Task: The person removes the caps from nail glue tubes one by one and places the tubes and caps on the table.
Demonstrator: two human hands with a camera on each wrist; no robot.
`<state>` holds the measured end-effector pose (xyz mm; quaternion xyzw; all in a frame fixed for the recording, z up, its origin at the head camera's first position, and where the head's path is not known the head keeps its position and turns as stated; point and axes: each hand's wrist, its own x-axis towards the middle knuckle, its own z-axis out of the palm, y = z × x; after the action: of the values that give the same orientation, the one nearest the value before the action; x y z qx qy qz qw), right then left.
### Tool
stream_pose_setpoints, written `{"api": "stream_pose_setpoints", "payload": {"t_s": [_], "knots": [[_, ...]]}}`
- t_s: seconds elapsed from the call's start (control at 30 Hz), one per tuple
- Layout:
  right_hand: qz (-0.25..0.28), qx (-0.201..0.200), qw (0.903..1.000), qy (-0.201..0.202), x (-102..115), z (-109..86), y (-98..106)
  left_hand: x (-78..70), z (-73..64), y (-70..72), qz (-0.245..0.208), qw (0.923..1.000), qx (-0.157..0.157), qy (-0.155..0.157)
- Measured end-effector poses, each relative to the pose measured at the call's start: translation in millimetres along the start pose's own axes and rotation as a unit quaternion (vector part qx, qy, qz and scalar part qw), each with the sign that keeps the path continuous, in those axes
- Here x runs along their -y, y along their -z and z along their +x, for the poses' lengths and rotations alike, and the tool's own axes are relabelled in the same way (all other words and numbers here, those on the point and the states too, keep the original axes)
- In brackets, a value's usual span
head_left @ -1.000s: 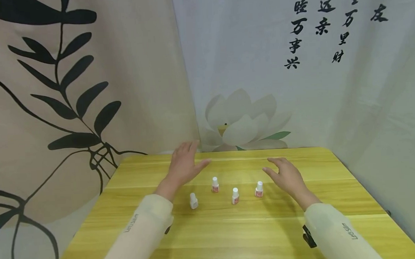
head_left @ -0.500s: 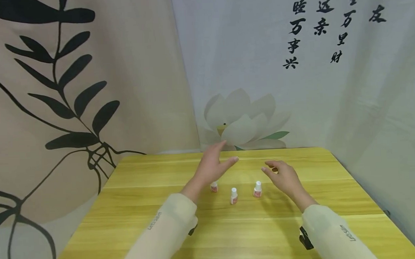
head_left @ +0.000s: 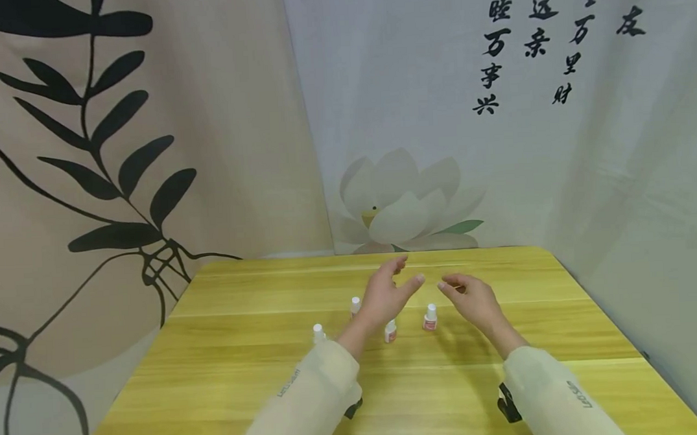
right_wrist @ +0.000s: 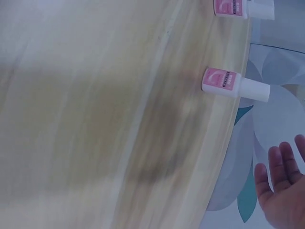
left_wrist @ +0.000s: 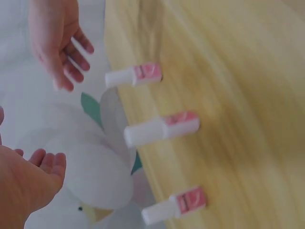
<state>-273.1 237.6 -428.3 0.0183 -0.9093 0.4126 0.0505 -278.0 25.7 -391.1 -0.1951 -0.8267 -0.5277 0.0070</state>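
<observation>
Several small white bottles with white caps and pink labels stand upright on the table. My left hand (head_left: 384, 297) hovers above the middle bottles, fingers loosely bent and holding nothing. Its wrist and sleeve partly cover the back bottle (head_left: 355, 305), the front bottle (head_left: 391, 332) and the leftmost bottle (head_left: 318, 333). Just right of the rightmost bottle (head_left: 430, 318), my right hand (head_left: 475, 303) is held in the air, its thumb close to the bent fingers. In the right wrist view, nothing lies in that hand (right_wrist: 286, 195), whose fingers are spread beside a bottle (right_wrist: 233, 85).
The yellow wood-grain table (head_left: 216, 392) ends at a far edge against a hanging cloth (head_left: 252, 150). Black leaves, a pale lotus and dark writing are printed on the cloth. Dark clips or straps show at both sleeves.
My left hand has swept rightward over the bottles and come closer to my right hand. The right hand has barely moved, its fingers bending slightly. The bottles stay where they stood.
</observation>
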Motion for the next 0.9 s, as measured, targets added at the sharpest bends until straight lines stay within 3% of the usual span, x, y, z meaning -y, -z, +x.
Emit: {"api": "stream_pose_setpoints", "payload": {"t_s": [0.43,0.7,0.9], "knots": [[0.044,0.007,0.9987,-0.023,-9.5,-7.3,-8.8,19.4,-18.0,-39.8,-0.101,0.9932,-0.025,0.052],[0.055,0.005,0.9983,-0.022,-15.3,-9.6,-12.8,33.6,-32.5,-66.9,-0.131,0.9883,-0.033,0.071],[0.073,0.006,0.9968,-0.033,-21.4,-10.7,-18.3,40.6,-43.9,-84.2,-0.143,0.9828,-0.066,0.096]]}}
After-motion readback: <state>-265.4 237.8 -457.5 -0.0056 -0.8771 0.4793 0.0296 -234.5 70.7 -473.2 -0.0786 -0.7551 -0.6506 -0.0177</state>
